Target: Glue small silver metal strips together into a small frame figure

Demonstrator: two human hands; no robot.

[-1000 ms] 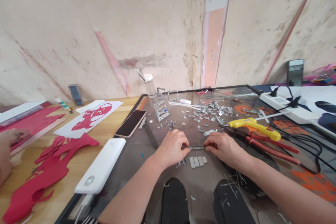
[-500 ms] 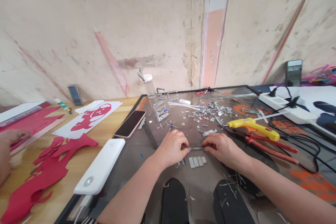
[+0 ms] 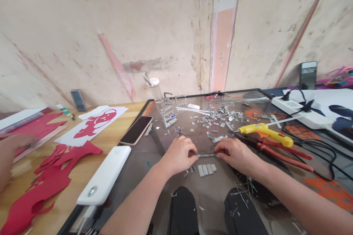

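A thin grey metal strip (image 3: 206,155) spans the gap between my two hands, low over the dark glass tabletop. My left hand (image 3: 180,155) pinches its left end between thumb and fingers. The right end sits in the closed fingertips of my right hand (image 3: 234,153). Just below the strip lies a short row of several flat grey rectangular pieces (image 3: 207,170). Beyond my hands, small cut grey scraps (image 3: 222,114) are scattered over the glass. The undersides of my fingers are hidden.
Right of my hands lie red-handled pliers (image 3: 286,157), a yellow glue gun (image 3: 266,132) and a white power strip (image 3: 302,113). To the left are a phone (image 3: 136,130), a white power bank (image 3: 104,176) and red cut paper (image 3: 46,187). Another person's hand (image 3: 16,147) works at far left.
My right hand has shifted slightly right, and a little more of the strip shows between my hands. The other person's hand at far left has moved slightly right.
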